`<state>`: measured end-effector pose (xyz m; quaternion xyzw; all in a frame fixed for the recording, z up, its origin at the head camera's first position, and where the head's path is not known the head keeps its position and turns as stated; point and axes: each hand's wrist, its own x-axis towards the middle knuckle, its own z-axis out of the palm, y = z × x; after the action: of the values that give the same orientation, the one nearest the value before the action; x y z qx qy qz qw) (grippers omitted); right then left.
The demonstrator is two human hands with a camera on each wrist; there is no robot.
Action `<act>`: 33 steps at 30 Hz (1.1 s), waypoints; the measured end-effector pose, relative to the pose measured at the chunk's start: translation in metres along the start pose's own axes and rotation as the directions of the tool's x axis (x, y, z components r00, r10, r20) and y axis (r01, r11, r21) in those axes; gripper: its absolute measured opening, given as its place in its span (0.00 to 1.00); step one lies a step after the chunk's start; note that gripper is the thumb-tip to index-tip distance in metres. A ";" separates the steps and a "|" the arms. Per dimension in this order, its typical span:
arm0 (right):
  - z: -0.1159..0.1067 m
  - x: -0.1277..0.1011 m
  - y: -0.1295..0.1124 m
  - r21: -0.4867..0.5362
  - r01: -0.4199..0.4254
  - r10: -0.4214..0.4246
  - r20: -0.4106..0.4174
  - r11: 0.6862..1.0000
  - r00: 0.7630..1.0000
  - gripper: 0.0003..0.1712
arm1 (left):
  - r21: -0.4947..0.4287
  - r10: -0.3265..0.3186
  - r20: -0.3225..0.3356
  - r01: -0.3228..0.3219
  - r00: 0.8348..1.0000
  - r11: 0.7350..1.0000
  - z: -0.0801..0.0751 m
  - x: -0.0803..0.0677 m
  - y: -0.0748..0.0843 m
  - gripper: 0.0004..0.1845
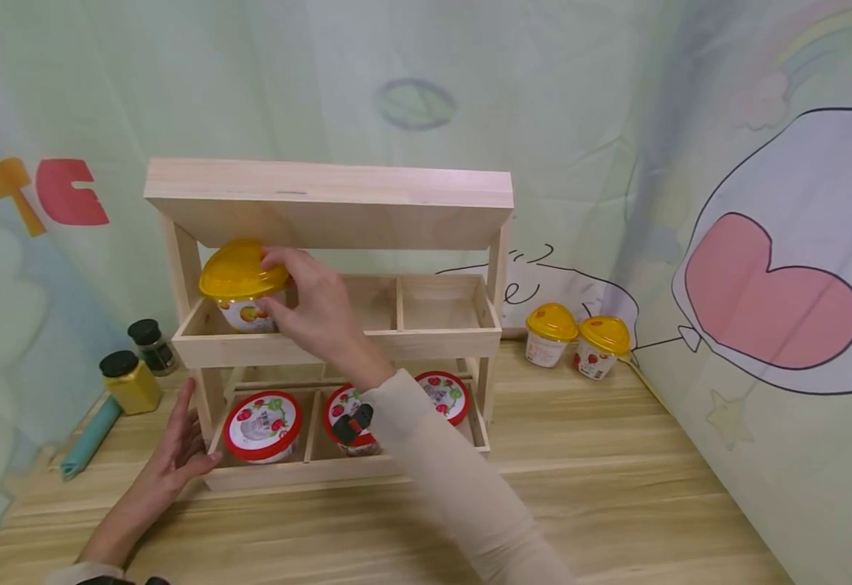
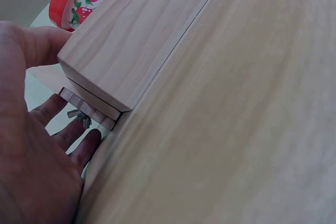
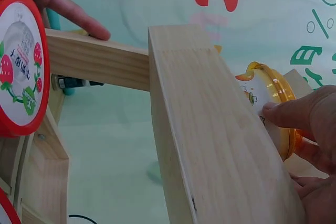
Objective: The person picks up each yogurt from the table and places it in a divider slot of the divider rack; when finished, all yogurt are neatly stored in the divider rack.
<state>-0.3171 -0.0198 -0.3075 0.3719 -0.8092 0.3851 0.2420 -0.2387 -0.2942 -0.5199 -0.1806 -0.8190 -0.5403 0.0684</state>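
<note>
My right hand (image 1: pixel 319 305) grips a yellow-lidded cup (image 1: pixel 239 280), with fingertips on its domed lid and thumb against its printed side. The cup is at the left compartment of the upper tier of a two-tier wooden rack (image 1: pixel 330 185). My left hand (image 1: pixel 170 455) touches the rack's lower left corner. Its thumb lies at the front edge of the lower tray, its other fingers along the side, near a wing nut (image 2: pixel 81 117). Three red-lidded tubs (image 1: pixel 262 424) with strawberry prints stand in the lower tray; my right forearm partly covers the middle and right ones.
Two more yellow-lidded cups (image 1: pixel 551 333) stand on the wooden table (image 1: pixel 616 487) right of the rack. On the left are a yellow jar (image 1: pixel 130 386) with a black lid, a dark jar (image 1: pixel 151 348) and a teal roll (image 1: pixel 92 437). Printed curtains (image 1: pixel 579 106) hang behind.
</note>
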 end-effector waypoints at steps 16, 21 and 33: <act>-0.011 -0.008 0.004 -0.074 -0.049 0.056 0.091 0.996 0.994 0.42 | 0.024 0.003 0.001 -0.003 1.000 1.000 0.001 -0.001 -0.003 0.63; -0.032 -0.024 0.010 -0.047 -0.084 0.087 0.051 0.995 0.995 0.43 | 0.036 0.026 -0.011 -0.025 1.000 0.999 0.002 0.002 -0.005 0.63; -0.090 -0.078 0.029 0.031 -0.070 0.073 -0.125 0.997 0.989 0.37 | 0.019 0.055 -0.014 -0.055 0.998 0.998 0.002 0.001 -0.011 0.64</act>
<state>-0.2828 0.0977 -0.3204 0.3207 -0.7999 0.4269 0.2739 -0.2438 -0.2960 -0.5303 -0.1986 -0.8182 -0.5318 0.0909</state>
